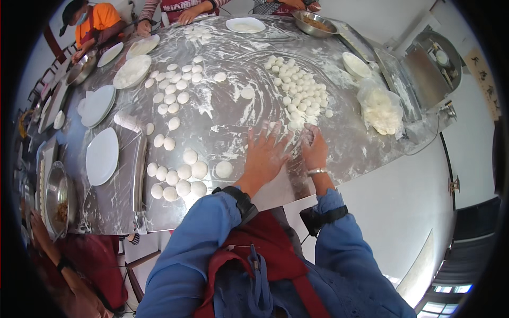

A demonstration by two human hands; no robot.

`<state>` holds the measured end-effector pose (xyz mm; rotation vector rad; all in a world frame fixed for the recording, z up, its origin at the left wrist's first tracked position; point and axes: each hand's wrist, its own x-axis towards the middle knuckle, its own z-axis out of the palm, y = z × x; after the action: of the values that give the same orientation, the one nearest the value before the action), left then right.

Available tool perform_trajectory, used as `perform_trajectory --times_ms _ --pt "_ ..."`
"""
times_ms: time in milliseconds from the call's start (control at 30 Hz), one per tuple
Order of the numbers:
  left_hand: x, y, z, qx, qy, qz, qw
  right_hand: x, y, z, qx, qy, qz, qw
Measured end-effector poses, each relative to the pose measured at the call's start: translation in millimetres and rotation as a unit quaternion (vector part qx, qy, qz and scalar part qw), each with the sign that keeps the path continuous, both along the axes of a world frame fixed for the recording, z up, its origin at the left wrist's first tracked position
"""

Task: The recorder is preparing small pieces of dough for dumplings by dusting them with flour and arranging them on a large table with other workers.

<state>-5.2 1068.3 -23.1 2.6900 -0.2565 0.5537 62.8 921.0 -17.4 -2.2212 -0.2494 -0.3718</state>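
Observation:
My left hand (265, 153) lies palm down over the floured metal table (222, 137), its fingers spread. A small dough piece (272, 125) shows at its fingertips. Beside it my right hand (315, 149) is curled, its fingertips at the near end of a heap of small dough pieces (300, 87); whether something sits inside the fingers is hidden. A single flattened dough disc (247, 93) lies left of the heap. Several larger pressed dough rounds (184, 172) rest left of my left forearm, with one dough round (224, 169) nearest to it.
A plastic bag of dough (381, 109) and a white bowl (356, 65) stand at the right. White plates (102, 156) line the left side, near a metal bar (139, 171). Several co-workers are around the table; a metal bowl of filling (315, 24) stands at the far edge.

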Motion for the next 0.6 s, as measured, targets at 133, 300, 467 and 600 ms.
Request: perform_trajectory --times_ms 133,300,467,600 --pt "-8 1 -1 0.008 0.010 -0.019 1.000 15 10 1 -0.022 -0.006 0.051 0.998" --pt "-35 26 -2 0.017 0.022 0.010 1.000 25 34 -5 -0.074 -0.057 0.187 0.978" --pt "-45 55 -5 0.036 0.058 0.086 0.994 7 47 -15 -0.136 -0.029 0.204 0.969" --pt "-41 70 -6 0.043 0.074 0.130 0.988 -42 56 -5 -0.114 0.006 0.257 0.960"
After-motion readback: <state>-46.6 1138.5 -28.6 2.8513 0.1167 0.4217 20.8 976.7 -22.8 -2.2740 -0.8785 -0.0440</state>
